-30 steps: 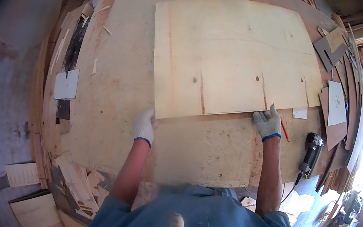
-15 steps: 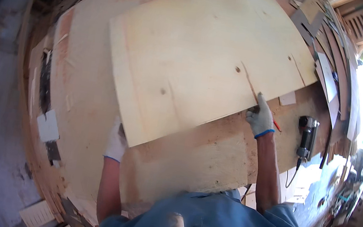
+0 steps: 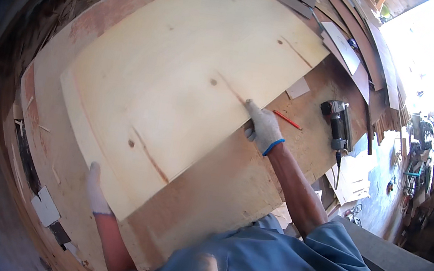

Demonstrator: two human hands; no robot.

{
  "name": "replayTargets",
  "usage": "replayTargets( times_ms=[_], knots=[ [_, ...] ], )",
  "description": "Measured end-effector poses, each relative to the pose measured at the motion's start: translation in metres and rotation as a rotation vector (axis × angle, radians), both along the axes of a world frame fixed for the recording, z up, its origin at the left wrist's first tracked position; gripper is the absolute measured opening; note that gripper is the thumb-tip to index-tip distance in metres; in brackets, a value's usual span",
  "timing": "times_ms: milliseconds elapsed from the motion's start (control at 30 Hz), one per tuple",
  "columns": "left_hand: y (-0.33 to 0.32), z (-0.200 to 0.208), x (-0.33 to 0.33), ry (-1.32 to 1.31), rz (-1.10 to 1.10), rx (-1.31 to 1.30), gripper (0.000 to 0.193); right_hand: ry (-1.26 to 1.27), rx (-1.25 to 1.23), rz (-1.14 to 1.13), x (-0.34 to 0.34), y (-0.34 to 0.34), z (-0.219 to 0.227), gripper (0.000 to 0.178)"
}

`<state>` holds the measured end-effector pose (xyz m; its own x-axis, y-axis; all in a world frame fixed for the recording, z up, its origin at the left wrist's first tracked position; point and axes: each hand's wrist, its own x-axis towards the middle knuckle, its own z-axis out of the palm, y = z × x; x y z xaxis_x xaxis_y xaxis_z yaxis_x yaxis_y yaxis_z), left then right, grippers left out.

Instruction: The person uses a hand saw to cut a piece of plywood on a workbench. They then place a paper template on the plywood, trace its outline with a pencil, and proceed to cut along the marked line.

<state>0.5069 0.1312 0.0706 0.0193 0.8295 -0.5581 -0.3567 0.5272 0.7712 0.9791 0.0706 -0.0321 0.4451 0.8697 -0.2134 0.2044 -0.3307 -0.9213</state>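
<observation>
A large pale plywood sheet (image 3: 179, 85) with dark knots and brown streaks is held tilted over the workbench. My left hand (image 3: 97, 187), in a white glove with a blue cuff, grips its left edge near the close corner; the thumb shows and the other fingers go behind the wood. On the near long edge my right hand (image 3: 264, 128), gloved alike, has its thumb on top and its fingers curled underneath. Just right of that hand, a red pencil (image 3: 287, 120) lies on the bench.
The wooden workbench (image 3: 209, 190) lies under the sheet. A corded power tool (image 3: 336, 125) rests on its right side, beside a small pale offcut (image 3: 298, 88). Several thin board strips (image 3: 355, 38) are piled along the far right. A white piece (image 3: 46, 207) sits at the left edge.
The plywood sheet and both hands have shifted left in view, and the sheet is turned more slantwise. The whole view has also swung. Both hands keep their hold.
</observation>
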Motion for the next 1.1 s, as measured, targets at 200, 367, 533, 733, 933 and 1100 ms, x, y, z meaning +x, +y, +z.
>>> replayTargets(
  times_ms=[200,367,533,733,933,1100],
  knots=[
    [-0.117,0.009,-0.050,0.123,0.145,0.049,0.057,0.060,-0.120,0.128,-0.058,-0.030,0.030,0.059],
    [-0.233,0.001,-0.070,0.017,0.383,0.000,0.056,0.203,-0.244,0.293,-0.103,-0.003,0.080,0.058],
    [-0.311,-0.021,0.015,-0.052,0.605,-0.022,0.051,0.146,-0.142,0.393,-0.102,0.058,0.066,0.050],
    [-0.396,-0.056,0.173,0.018,0.221,-0.151,0.034,0.024,-0.048,0.441,-0.076,-0.033,0.059,0.035],
    [-0.441,-0.143,0.218,0.174,-0.689,0.065,0.027,0.089,-0.263,0.276,0.035,-0.190,0.042,0.030],
    [-0.411,-0.071,0.104,1.365,-0.417,0.268,0.035,-0.099,-0.391,0.146,0.057,-0.280,0.039,0.034]
  ],
)
